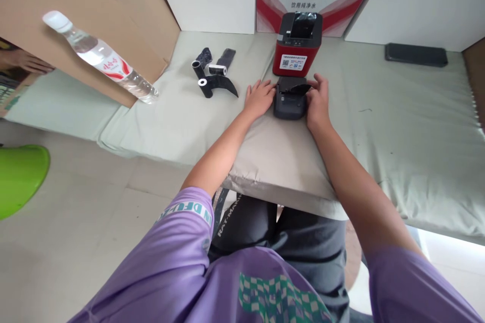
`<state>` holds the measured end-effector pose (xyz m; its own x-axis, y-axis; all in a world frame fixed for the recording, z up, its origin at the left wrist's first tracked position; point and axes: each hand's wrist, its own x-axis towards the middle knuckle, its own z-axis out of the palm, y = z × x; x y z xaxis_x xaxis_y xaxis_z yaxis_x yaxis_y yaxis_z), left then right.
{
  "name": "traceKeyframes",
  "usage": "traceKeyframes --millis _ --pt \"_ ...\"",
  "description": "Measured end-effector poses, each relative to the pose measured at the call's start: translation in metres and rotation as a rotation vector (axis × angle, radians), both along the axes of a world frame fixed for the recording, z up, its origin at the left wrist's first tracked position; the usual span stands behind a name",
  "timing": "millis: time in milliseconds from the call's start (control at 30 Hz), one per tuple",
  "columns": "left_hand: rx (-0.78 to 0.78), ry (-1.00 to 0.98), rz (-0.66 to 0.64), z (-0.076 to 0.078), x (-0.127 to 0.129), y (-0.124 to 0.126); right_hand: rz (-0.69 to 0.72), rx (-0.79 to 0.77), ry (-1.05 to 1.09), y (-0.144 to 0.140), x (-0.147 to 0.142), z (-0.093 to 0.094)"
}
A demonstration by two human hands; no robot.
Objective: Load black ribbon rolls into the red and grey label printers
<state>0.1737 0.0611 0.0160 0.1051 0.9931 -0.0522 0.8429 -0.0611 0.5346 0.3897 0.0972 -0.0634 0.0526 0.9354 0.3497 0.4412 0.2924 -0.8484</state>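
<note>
A small black portable printer (289,106) lies on the cloth-covered table between my two hands. A dark strip of paper (301,89) sticks out of its top and points right. My left hand (260,98) rests palm down on the cloth, its fingers spread and a fingertip touching the printer's left side. My right hand (319,103) is closed against the printer's right side, with thumb and fingers by the end of the strip. Just behind stands a red and black receipt printer (294,50) with a white label on its front.
Small paper rolls (206,88) with dark strips lie to the left. A water bottle (109,60) stands beside a cardboard box (125,15). A black oblong object (416,55) sits at the back right. A green seat (22,176) is at far left; white panels line the back.
</note>
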Motion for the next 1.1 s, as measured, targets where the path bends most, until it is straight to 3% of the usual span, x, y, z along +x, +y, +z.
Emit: traceKeyframes --millis 100,500,900,1000,1100 --pt "0.034 -0.026 0.008 0.001 -0.001 0.0 0.033 -0.126 0.2 0.0 0.0 0.009" --pt "0.15 -0.143 0.026 0.009 0.0 -0.007 0.093 -0.052 0.129 -0.007 0.01 0.032" --pt "0.231 -0.066 0.006 0.01 0.007 -0.012 -0.086 0.053 0.157 -0.027 -0.01 0.042" --pt "0.26 -0.121 -0.044 0.001 0.006 -0.003 -0.094 0.086 0.141 -0.025 -0.01 0.04" --pt "0.329 -0.296 -0.063 -0.017 0.0 0.015 -0.067 0.108 0.126 -0.023 -0.008 0.039"
